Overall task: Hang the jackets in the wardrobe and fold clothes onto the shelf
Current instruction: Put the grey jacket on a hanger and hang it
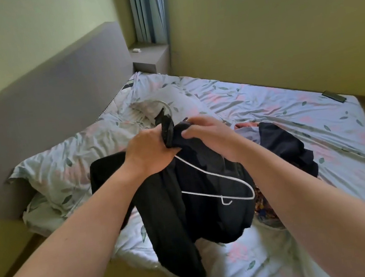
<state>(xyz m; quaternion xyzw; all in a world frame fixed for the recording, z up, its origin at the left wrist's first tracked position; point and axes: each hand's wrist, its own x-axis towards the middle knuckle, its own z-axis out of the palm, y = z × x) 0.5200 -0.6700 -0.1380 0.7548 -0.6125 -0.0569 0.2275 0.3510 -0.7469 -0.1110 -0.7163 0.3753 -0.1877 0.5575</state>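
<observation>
Black jacket (186, 207) hangs bunched over the middle of the bed (265, 104), held up at its top by both of my hands. My left hand (148, 152) has its fingers clenched round a thick fold of the dark cloth. My right hand (208, 132), touching that same bundle just beside it, pinches the next fold between thumb and fingers (195, 120).

A white hanger (217, 178) emerges from under the left hand and runs down across the jacket's front; I cannot tell whether that hand grips it too. The jacket's lower end trails onto the near side of the bed. A dark blue garment (287, 145) lies crumpled on the bed just right of the jacket. A pillow (64, 163) sits at the head of the bed against the grey headboard (54, 90). A small dark flat object (333, 96) rests at the bed's far edge.
</observation>
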